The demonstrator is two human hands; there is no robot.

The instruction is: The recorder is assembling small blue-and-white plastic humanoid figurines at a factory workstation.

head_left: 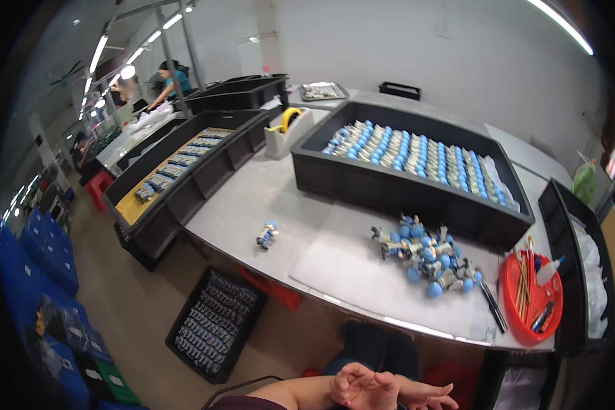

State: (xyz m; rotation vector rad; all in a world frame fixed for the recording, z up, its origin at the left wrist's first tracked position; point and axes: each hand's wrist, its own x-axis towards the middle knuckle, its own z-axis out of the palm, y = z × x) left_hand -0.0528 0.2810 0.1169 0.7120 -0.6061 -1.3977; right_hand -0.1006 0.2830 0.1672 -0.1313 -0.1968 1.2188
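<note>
My two hands are close together at the lower edge, over my lap and away from the table. My left hand (427,394) has its fingers stretched out toward the right, with nothing in them. My right hand (364,387) overlaps it near the wrist, its palm showing and fingers loosely bent; it appears empty. Ahead of them on the table lies a loose heap of small toy figures (430,256) with round blue heads and pale bodies. One single figure (267,236) lies apart, left of the heap.
A black crate (417,205) of figures in rows stands behind the heap. At right are a red basin (557,301) with brushes and a bottle, and a black pen (492,307). A tape dispenser (283,140), a left crate (219,181) and a floor crate (242,342) also show.
</note>
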